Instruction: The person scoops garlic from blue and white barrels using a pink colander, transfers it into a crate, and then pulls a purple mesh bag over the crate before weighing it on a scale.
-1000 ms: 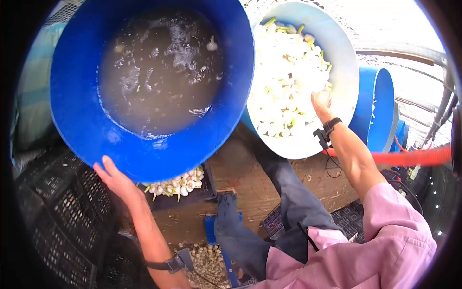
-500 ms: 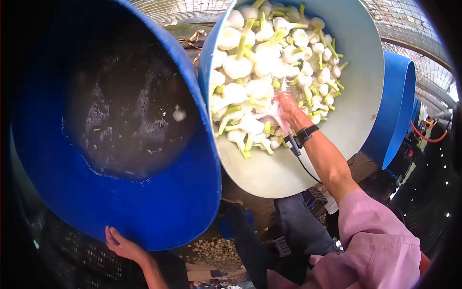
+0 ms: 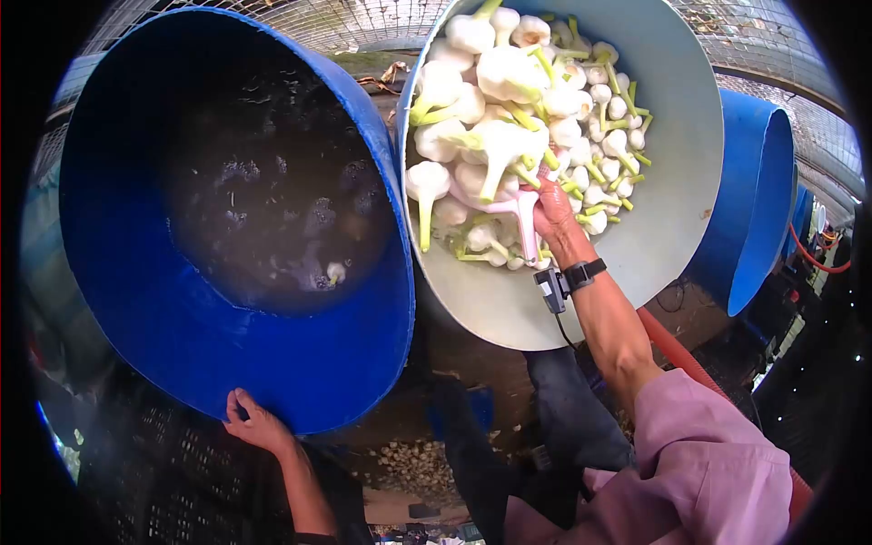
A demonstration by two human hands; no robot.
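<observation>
My right hand is closed on a pink plastic basket inside the pale-walled tub. White garlic bulbs with cut green stems are heaped in and around this basket, hiding most of it. More small bulbs lie behind it in the tub. At the near rim of a large blue barrel, my left hand rests with fingers loosely curved and apart, touching the edge. Murky water stands in the barrel, with one garlic bulb floating in it.
Another blue barrel stands at the right. A black band with a small device and cable is on my right wrist. A red hose runs beside my arm. Scattered pale bits lie below, and wire mesh borders the back.
The pink basket and its garlic have come up closer to the camera in my right hand. My left hand's fingers curl more at the rim. The view has shifted.
</observation>
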